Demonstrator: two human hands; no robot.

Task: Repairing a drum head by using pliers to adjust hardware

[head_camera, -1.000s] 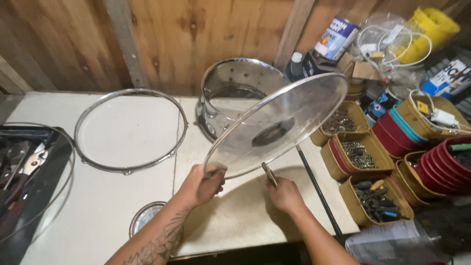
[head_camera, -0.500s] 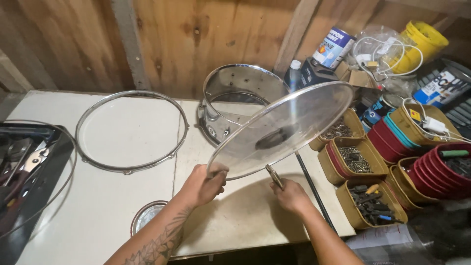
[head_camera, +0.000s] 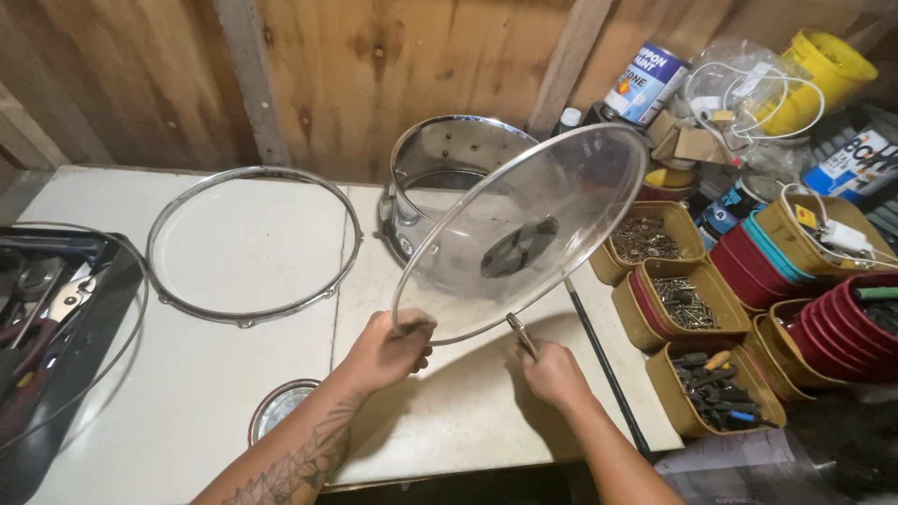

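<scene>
My left hand (head_camera: 386, 349) grips the near rim of a round clear drum head (head_camera: 524, 234) and holds it tilted up off the white table (head_camera: 215, 374). A dark patch sits at its middle. My right hand (head_camera: 554, 374) holds a small metal tool (head_camera: 521, 335) against the drum head's lower rim. Behind the head stands a shiny metal drum shell (head_camera: 449, 164), partly hidden by it.
A chrome hoop (head_camera: 182, 210) lies flat on the left. A black tray of hand tools (head_camera: 47, 318) sits at the far left. Yellow tubs of screws and bits (head_camera: 683, 299) and red lidded tubs (head_camera: 842, 327) line the right side. A black rod (head_camera: 603, 360) lies by them.
The drum head has been tipped steeper, its far edge higher and nearer the shell. Both hands keep their grip at its near rim.
</scene>
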